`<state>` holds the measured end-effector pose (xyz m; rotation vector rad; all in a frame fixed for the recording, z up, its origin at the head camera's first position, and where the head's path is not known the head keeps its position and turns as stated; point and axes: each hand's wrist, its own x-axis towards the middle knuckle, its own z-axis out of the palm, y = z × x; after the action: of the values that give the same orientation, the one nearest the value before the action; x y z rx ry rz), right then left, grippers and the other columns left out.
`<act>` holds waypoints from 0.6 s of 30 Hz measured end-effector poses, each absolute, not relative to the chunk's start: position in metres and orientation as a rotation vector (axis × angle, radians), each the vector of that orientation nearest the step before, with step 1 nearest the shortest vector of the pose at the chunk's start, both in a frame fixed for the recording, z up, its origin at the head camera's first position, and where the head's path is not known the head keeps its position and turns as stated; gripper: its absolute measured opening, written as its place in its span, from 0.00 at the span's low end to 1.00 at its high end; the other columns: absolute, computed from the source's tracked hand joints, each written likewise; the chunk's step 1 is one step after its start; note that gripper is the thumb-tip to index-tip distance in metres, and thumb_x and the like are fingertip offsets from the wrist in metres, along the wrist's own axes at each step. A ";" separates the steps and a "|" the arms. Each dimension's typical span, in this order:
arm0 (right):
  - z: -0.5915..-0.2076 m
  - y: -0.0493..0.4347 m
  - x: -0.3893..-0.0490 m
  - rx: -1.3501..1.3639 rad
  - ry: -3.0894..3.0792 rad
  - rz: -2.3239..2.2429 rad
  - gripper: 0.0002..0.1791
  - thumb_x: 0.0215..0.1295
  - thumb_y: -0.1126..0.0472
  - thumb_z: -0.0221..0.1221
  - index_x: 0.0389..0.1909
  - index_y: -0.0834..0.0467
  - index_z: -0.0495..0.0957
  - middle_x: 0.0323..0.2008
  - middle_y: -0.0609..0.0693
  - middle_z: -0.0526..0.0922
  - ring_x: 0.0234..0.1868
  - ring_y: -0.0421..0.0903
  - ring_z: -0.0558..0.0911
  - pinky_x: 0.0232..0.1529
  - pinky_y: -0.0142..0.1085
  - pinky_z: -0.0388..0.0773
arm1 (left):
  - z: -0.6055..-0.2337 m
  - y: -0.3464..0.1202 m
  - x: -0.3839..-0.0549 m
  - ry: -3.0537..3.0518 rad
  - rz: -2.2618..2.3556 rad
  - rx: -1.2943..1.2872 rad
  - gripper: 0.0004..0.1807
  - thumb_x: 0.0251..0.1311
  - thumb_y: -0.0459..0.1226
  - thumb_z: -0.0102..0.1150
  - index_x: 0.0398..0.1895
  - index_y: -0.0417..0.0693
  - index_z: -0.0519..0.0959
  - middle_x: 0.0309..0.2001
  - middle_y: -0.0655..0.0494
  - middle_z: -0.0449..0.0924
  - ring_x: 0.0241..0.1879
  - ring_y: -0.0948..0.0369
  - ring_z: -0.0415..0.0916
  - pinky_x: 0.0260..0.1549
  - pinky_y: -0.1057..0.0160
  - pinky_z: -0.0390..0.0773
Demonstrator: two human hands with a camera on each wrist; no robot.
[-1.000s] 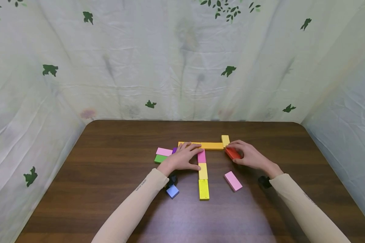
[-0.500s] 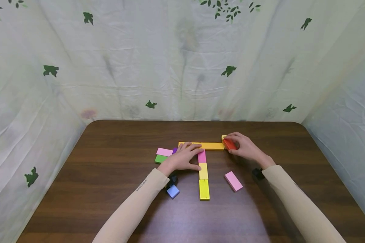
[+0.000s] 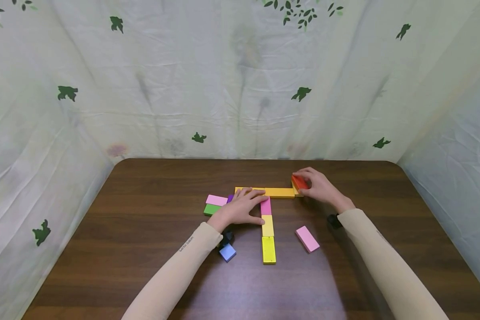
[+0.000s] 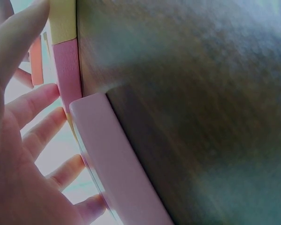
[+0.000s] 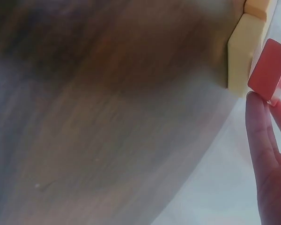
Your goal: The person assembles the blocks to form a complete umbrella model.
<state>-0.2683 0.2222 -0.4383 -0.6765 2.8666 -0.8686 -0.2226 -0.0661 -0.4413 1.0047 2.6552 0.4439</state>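
My right hand (image 3: 323,189) pinches a red block (image 3: 301,182) between thumb and fingers at the right end of the orange row. In the right wrist view the red block (image 5: 270,69) is tilted beside a pale yellow block (image 5: 244,55); whether they touch, I cannot tell. My left hand (image 3: 238,211) lies with fingers spread over the orange blocks (image 3: 280,193) and the deep pink block (image 3: 266,206), hiding part of both. Seen from the left wrist, its fingertips touch the blocks' edges, and a mauve-looking block (image 4: 117,159) is close by.
A pale yellow block (image 3: 267,226) and a bright yellow one (image 3: 269,250) continue the column toward me. Loose on the brown table (image 3: 160,249) lie a pink block (image 3: 307,239) and a blue one (image 3: 227,253). Light pink (image 3: 216,200) and green (image 3: 212,210) blocks sit left of my hand.
My right hand has carried the red block away from me and slightly left, from beside the orange row's end to over the pale yellow block. The left hand stays put.
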 end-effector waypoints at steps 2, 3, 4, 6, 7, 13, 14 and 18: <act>-0.438 0.222 -0.271 -0.682 2.866 -0.878 0.30 0.56 0.65 0.64 0.62 0.63 0.72 0.58 0.61 0.69 0.50 0.57 0.73 0.51 0.52 0.74 | -0.441 -0.066 -0.223 2.653 0.446 1.005 0.42 0.56 0.57 0.62 0.72 0.55 0.61 0.72 0.54 0.55 0.71 0.46 0.45 0.66 0.41 0.43; -0.438 0.221 -0.272 -0.683 2.867 -0.884 0.30 0.56 0.65 0.64 0.61 0.63 0.72 0.58 0.61 0.69 0.50 0.57 0.73 0.51 0.52 0.74 | -0.441 -0.066 -0.223 2.653 0.445 1.005 0.42 0.56 0.57 0.62 0.72 0.55 0.61 0.72 0.54 0.55 0.71 0.46 0.45 0.66 0.41 0.43; -0.438 0.221 -0.274 -0.687 2.868 -0.887 0.29 0.56 0.65 0.64 0.61 0.63 0.72 0.58 0.61 0.70 0.49 0.57 0.73 0.51 0.51 0.74 | -0.442 -0.066 -0.223 2.652 0.446 1.006 0.42 0.56 0.57 0.62 0.72 0.55 0.61 0.72 0.54 0.55 0.71 0.45 0.45 0.66 0.41 0.43; -0.439 0.220 -0.277 -0.696 2.872 -0.885 0.29 0.56 0.65 0.63 0.61 0.64 0.72 0.57 0.62 0.70 0.49 0.57 0.73 0.51 0.51 0.74 | -0.442 -0.065 -0.224 2.651 0.448 1.007 0.42 0.56 0.57 0.62 0.72 0.55 0.61 0.72 0.54 0.55 0.71 0.45 0.45 0.66 0.41 0.43; -0.439 0.220 -0.278 -0.691 2.875 -0.883 0.29 0.56 0.66 0.63 0.61 0.64 0.72 0.57 0.62 0.70 0.50 0.57 0.73 0.51 0.52 0.73 | -0.442 -0.065 -0.224 2.650 0.449 1.008 0.42 0.56 0.57 0.62 0.72 0.55 0.61 0.72 0.54 0.55 0.71 0.45 0.45 0.66 0.41 0.43; -0.438 0.216 -0.286 -0.665 2.884 -0.876 0.29 0.55 0.67 0.63 0.61 0.64 0.72 0.57 0.62 0.70 0.50 0.58 0.73 0.53 0.52 0.72 | -0.443 -0.065 -0.224 2.648 0.440 1.007 0.42 0.56 0.57 0.62 0.72 0.55 0.61 0.72 0.54 0.55 0.71 0.45 0.45 0.66 0.40 0.43; -0.438 0.216 -0.287 -0.660 2.886 -0.875 0.29 0.56 0.67 0.63 0.61 0.64 0.72 0.58 0.62 0.70 0.50 0.58 0.72 0.53 0.52 0.72 | -0.443 -0.065 -0.224 2.648 0.440 1.005 0.42 0.56 0.57 0.62 0.72 0.55 0.61 0.72 0.54 0.55 0.71 0.45 0.45 0.66 0.40 0.43; -0.438 0.212 -0.293 -0.646 2.893 -0.870 0.29 0.55 0.67 0.63 0.61 0.64 0.72 0.58 0.62 0.70 0.51 0.58 0.72 0.54 0.52 0.71 | -0.442 -0.065 -0.223 2.646 0.447 1.002 0.42 0.56 0.57 0.62 0.72 0.55 0.62 0.72 0.54 0.56 0.71 0.45 0.45 0.66 0.40 0.43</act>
<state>-0.2926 0.2124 -0.4379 -0.6456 2.8933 -0.8704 -0.2234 -0.0652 -0.4415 1.0016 2.6460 0.4467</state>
